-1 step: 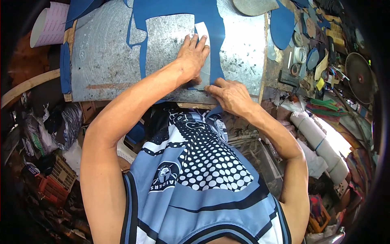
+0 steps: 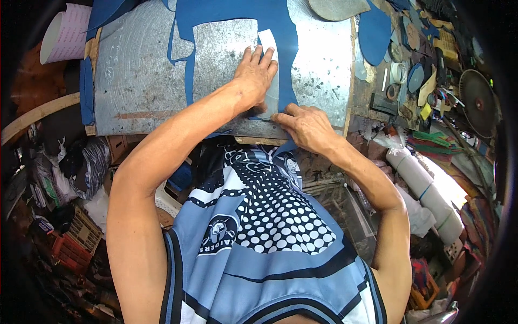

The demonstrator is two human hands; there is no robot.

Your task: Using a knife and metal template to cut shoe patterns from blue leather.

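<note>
A narrow white curved strip, like a pattern piece (image 2: 272, 81), lies on a blue sheet of material (image 2: 288, 59) on the metal-topped work board. My left hand (image 2: 253, 78) lies on the strip, fingers stretched out and spread, pressing it down; its thumb reaches towards the strip's near end. Beside that near end is my right hand (image 2: 307, 128), its fingers bent and drawn together at the edge of the blue sheet. Anything inside those right fingers is hidden. Cut-out gaps in the blue sheet bare the metal to the left of the strip.
The metal board (image 2: 140, 75) has a wooden edge near my body. A grey rounded piece (image 2: 339, 7) and a blue oval piece (image 2: 374, 35) lie at its far right. Further right are tape rolls (image 2: 398, 73), a dark block (image 2: 382, 103) and a round disc (image 2: 479, 103).
</note>
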